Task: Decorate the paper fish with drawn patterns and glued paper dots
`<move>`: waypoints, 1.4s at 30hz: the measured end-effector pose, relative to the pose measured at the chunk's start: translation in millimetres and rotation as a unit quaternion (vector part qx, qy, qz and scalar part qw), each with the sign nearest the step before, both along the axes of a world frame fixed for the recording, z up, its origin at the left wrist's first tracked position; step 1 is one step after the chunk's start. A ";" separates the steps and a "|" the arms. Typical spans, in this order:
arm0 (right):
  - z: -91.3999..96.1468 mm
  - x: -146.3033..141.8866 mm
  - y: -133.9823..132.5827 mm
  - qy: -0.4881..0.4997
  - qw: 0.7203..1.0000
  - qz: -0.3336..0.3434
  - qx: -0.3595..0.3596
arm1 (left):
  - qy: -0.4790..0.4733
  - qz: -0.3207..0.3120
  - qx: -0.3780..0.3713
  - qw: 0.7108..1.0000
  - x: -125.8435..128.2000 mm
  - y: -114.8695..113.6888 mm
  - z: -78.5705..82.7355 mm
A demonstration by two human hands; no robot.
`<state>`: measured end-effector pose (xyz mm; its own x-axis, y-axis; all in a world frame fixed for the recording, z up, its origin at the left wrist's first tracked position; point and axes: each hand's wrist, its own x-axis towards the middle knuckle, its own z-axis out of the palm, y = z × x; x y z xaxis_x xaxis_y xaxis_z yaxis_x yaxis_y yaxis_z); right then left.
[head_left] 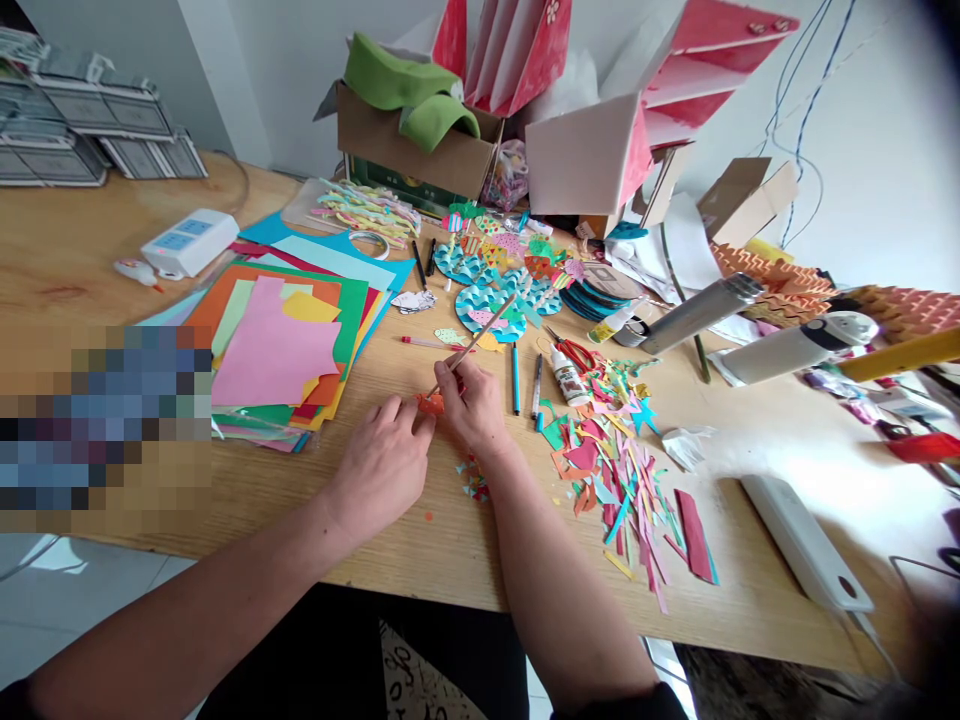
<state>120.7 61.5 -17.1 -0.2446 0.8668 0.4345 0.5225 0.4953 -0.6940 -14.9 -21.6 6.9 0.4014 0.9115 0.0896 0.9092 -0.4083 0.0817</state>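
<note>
Pinching 1 orange paper (431, 404) with the left hand (381, 462) to keep it still, squeezing 1 stick (484, 335) with the right hand (474, 402).

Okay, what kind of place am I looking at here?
Probably a paper-craft workspace: stacked coloured paper on a wooden table, a heap of paper scraps, a glue bottle, and the left hand pinching an orange cutout while the right hand holds a thin stick.
</note>
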 end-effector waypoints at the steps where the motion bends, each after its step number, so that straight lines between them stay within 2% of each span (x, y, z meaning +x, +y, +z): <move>1: 0.1 0.1 0.0 -0.003 1.000 0.000 -0.002 | 0.000 -0.001 0.000 1.000 0.0 0.0 -0.1; 27: -0.2 0.4 -0.1 0.002 1.000 -0.009 -0.005 | 0.002 -0.004 0.011 1.000 -0.2 0.5 -2.2; 42: -1.3 2.5 -0.3 0.000 1.000 -0.015 -0.002 | 0.000 0.004 -0.007 1.000 1.5 1.8 -0.4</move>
